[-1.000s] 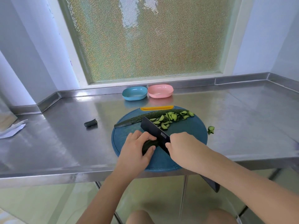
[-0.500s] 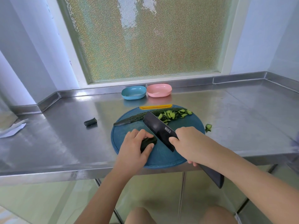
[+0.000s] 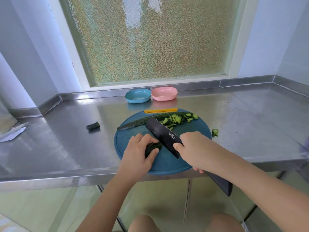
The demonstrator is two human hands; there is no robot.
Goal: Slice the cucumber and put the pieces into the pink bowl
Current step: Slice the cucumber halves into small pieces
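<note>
Currently the black cleaver (image 3: pixel 163 136) is lifted, flat face tilted up, just beside the cucumber stub (image 3: pixel 153 147), which the left hand (image 3: pixel 138 152) pins to the blue cutting board (image 3: pixel 167 162) with curled fingers; the right hand (image 3: pixel 197 151) grips the cleaver, fingers closed round it. Against a second earlier, the blade has risen and drawn right of the stub: one stroke done, another due, in my judgement. Cut slices (image 3: pixel 177 119) lie heaped at the board's far edge; the pink bowl (image 3: pixel 164 93) beyond shows no cucumber.
</note>
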